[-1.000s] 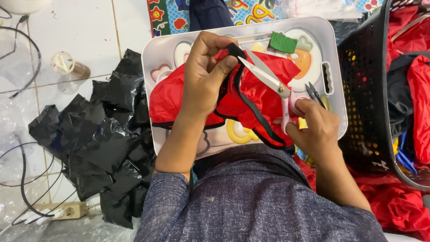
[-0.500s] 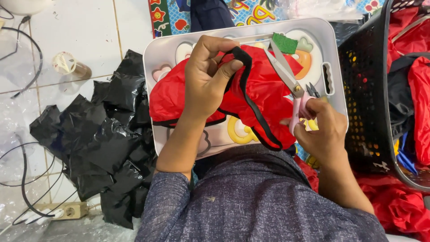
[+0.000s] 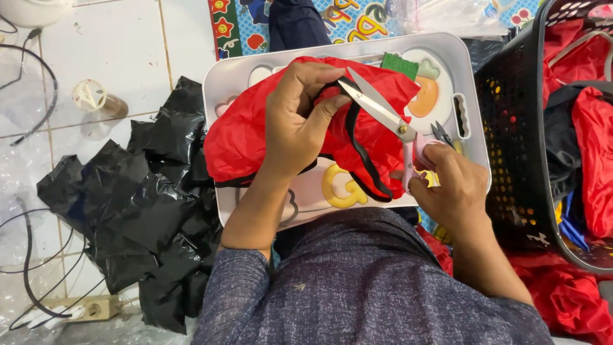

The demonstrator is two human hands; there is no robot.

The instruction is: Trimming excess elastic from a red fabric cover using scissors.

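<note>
My left hand (image 3: 300,118) pinches the black trim of a red cloth piece (image 3: 239,144) that lies on a white tray table (image 3: 447,48). Scissors with pink handles (image 3: 383,115) are gripped in my right hand (image 3: 453,191), blades apart and pointing up-left at the trim beside my left fingers. A black strap (image 3: 364,156) of the cloth loops down over the tray. A small green patch (image 3: 400,65) lies at the tray's far edge.
A pile of black plastic bags (image 3: 147,204) lies on the tiled floor at left. A black basket (image 3: 511,134) holding red and dark cloth stands at right. Cables, a power strip (image 3: 83,311) and a thread spool (image 3: 96,99) are on the floor.
The scissors have swung from near the tray's right side toward my left hand, blades now at the black trim. My left hand shifted its grip slightly on the cloth.
</note>
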